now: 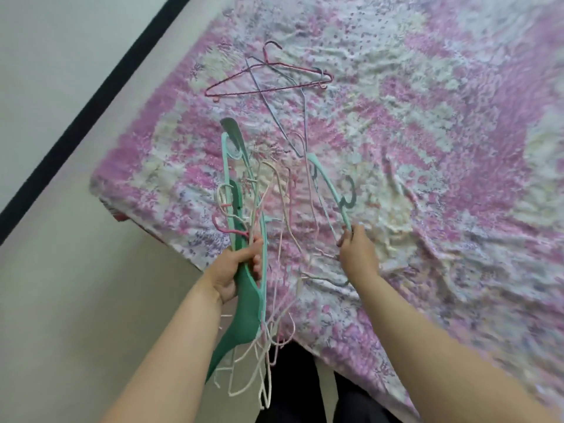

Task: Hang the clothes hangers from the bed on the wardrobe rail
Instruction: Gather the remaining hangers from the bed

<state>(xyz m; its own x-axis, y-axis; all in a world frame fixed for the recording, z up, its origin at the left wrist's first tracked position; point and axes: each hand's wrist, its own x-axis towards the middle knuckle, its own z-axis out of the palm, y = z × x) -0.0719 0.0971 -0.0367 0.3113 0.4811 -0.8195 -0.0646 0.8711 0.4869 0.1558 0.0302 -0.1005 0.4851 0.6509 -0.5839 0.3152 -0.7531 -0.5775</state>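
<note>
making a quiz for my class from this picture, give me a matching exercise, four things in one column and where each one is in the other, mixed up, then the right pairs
Things
1. dark green hanger
2. light green hanger
3. dark pink wire hanger
4. bedsheet

Places
A. lying alone farther up the bed, touched by no hand
B. spread under everything, covering the bed
C. gripped in the left hand with a bundle of thin hangers
D. pinched at its end by the right hand

Pairs: 1-C, 2-D, 3-A, 4-B

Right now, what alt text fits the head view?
Left hand grips a bundle of hangers; right hand holds a mint hanger over a floral bed, where a red hanger lies.
</note>
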